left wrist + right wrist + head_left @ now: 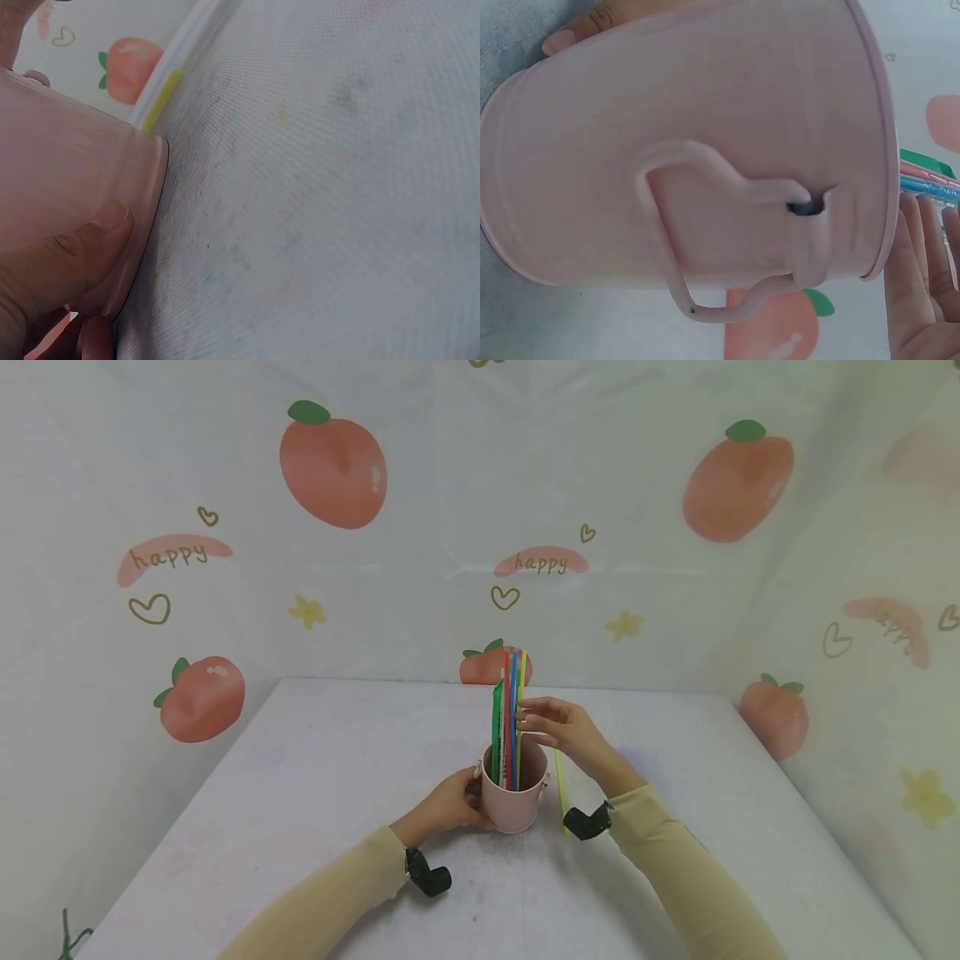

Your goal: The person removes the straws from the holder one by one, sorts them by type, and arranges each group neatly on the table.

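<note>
A small pink metal bucket with side handles stands upright on the table. My left hand grips its lower left side, the thumb on the near wall in the left wrist view. Several long thin sticks rise from the bucket: a green one, a white one with print, a red one, a blue one and a yellow one. Over the rim, my right hand has its fingers extended, fingertips right at the yellow and blue sticks. In the right wrist view those fingers look straight.
Another yellow stick lies on the white table just right of the bucket, partly under my right wrist. A fruit-printed white curtain hangs behind the table and along both sides. Black cameras sit on both wrists.
</note>
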`<action>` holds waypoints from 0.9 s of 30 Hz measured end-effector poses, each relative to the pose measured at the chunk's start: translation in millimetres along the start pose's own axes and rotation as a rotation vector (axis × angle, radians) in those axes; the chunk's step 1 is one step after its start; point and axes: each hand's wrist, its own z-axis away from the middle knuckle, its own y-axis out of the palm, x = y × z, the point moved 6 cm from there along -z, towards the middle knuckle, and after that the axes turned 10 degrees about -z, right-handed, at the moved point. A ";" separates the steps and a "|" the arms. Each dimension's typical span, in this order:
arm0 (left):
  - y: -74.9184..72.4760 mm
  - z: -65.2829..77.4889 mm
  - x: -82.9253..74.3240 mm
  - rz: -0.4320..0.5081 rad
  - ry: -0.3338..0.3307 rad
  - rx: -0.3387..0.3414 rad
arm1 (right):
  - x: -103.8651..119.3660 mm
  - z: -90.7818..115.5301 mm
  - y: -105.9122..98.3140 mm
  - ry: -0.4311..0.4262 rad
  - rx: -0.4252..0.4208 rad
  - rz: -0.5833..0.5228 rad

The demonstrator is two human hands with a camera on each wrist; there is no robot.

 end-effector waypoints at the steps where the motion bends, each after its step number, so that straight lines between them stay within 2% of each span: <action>1: -0.1 -0.1 0.0 -0.001 0.005 -0.001 | -0.3 -0.1 0.0 0.003 0.002 0.000; 12: -0.1 0.0 0.4 -0.019 -0.025 -0.014 | 1.7 2.2 -2.5 0.006 -0.006 -0.015; 27: -0.5 0.4 -0.1 -0.025 -0.016 -0.020 | 4.6 -2.6 -14.9 -0.038 -0.036 -0.038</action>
